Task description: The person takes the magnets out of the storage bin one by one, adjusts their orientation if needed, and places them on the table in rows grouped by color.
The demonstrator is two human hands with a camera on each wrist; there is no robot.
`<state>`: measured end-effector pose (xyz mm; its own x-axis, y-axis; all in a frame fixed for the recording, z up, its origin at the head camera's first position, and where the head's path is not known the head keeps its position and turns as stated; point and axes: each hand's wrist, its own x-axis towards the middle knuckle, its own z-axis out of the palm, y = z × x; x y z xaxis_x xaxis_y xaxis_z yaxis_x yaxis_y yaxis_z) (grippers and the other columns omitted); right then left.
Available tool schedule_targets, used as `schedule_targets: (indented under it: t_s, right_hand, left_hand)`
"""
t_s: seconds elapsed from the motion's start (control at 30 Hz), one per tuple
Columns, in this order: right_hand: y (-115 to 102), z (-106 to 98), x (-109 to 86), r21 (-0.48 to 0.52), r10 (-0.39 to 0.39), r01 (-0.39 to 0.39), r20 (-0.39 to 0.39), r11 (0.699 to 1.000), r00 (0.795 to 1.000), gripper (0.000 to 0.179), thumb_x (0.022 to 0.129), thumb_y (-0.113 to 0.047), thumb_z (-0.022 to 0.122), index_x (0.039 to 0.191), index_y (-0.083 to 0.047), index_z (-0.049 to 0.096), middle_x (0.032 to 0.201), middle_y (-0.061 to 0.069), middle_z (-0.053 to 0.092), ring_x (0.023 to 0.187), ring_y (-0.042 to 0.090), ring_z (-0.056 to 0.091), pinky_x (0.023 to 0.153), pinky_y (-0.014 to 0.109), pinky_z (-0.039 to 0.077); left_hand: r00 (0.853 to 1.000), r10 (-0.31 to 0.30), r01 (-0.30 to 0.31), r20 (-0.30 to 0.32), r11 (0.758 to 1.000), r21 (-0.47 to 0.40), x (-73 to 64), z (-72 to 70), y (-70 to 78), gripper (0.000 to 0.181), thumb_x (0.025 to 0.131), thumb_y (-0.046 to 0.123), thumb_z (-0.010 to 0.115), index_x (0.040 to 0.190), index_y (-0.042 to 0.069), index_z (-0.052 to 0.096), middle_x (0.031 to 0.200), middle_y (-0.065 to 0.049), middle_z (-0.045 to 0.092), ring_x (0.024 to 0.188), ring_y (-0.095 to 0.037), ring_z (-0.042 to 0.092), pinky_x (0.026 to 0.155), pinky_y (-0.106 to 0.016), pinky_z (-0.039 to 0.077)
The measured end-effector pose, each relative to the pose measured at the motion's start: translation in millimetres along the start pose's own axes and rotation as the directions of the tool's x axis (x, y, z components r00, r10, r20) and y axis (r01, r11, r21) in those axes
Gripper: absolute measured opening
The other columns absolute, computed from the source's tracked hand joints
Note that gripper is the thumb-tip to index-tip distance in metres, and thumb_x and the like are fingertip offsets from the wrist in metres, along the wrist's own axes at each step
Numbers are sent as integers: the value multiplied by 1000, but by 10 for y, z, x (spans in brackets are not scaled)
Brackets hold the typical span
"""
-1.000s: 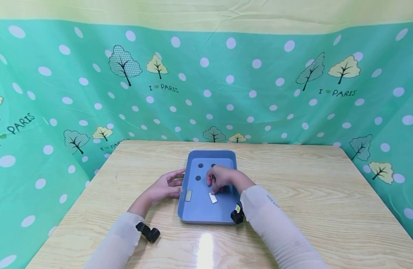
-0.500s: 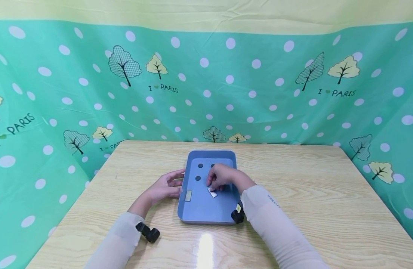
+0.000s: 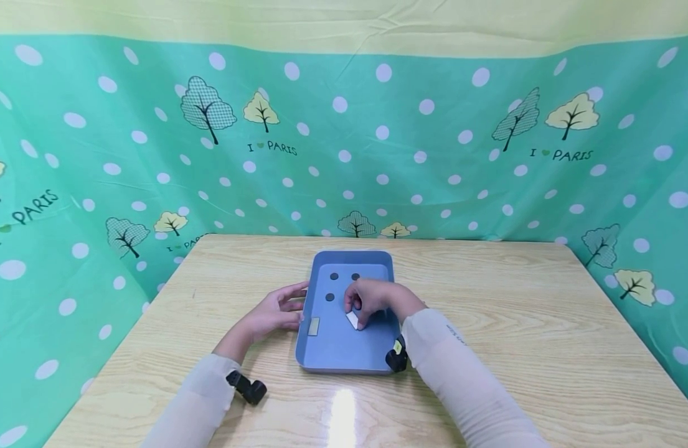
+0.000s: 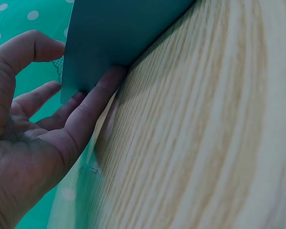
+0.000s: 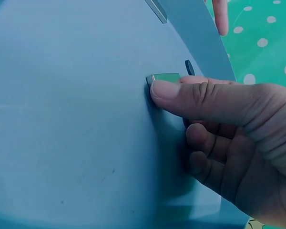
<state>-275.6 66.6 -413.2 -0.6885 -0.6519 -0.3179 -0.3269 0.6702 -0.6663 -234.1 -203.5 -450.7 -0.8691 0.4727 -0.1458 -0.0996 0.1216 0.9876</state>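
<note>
Within a shallow blue tray [image 3: 349, 362], my right hand [image 3: 372, 298] pinches a small shiny rectangular bar [image 3: 352, 320] between thumb and fingers. The right wrist view has the thumb along one end of the bar [image 5: 167, 77], tilted close over the tray floor. My left hand [image 3: 271, 312] touches the tray's left wall from outside, fingers extended. In the left wrist view, the left hand's fingertips [image 4: 113, 75] meet that outer wall near the table. A second rectangular bar [image 3: 314, 326] lies by the left wall inside.
Three dark round discs sit toward the tray's far end: a left one [image 3: 334, 276], a right one [image 3: 355, 276] beside my knuckles, and a nearer one [image 3: 330, 297]. The wooden table [image 3: 517, 348] spreads around; a green dotted curtain [image 3: 433, 149] hangs behind it.
The bar in my right hand has moved slightly away from me and tilted. My right thumb has shifted to its near end. The left hand and the tray stay put.
</note>
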Motion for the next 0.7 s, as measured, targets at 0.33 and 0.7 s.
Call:
schedule_targets:
  t_s: [0.33,0.7]
  right_hand:
    - [-18,-9,-24,-20,-43,43,7,999,999,31,66,9,84,84,-5,62,72,6,57,66,14,51,59,23,44]
    - [-26,0,-57,87,-116,115,5,990,993,20,77,11,73,84,-3,61,69,4,58,62,13,55,55,23,48]
  left_hand:
    - [1000,-7,7,-18,1000,8,7,2,-2,80,83,-4,65,154,7,28,151,-23,33,131,-40,44,90,-44,55]
    - [1000,-11,12,-17,1000,14,13,-4,-33,80,83,-4,64,154,9,28,153,-23,31,132,-41,43,89,-44,55]
